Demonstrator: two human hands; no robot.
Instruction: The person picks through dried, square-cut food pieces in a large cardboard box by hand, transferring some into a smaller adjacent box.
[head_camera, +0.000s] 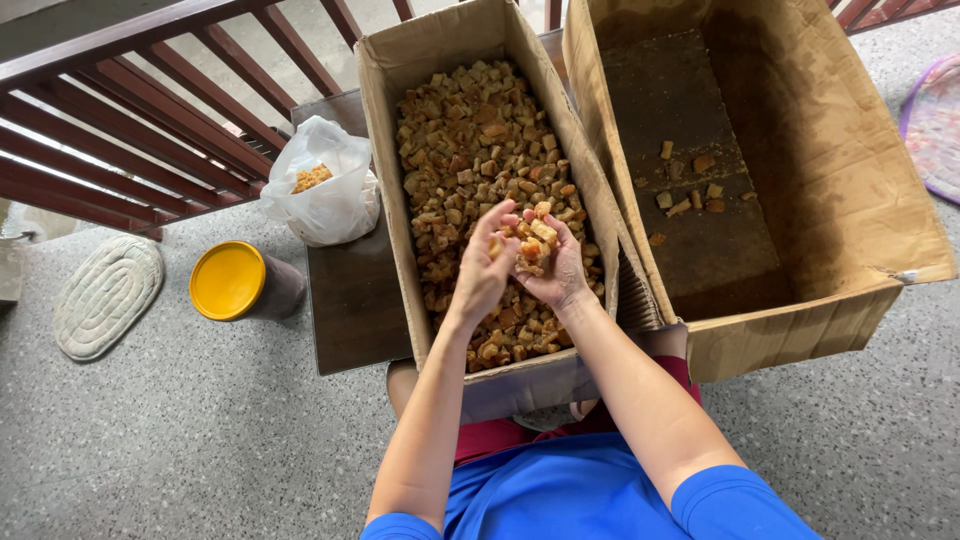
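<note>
Cupping a clump of brown chunks, the left hand and right hand meet palm to palm above the narrow box. Both hands are curled, fingers half closed around the chunks, thumbs up. The narrow box is nearly full of the same chunks and rests on a dark table. Just right of it, touching, stands a wide box with only a few chunks scattered on its stained bottom. Left of the narrow box, a white bag on the table holds some chunks. A jar with yellow lid stands on the floor beside the table.
</note>
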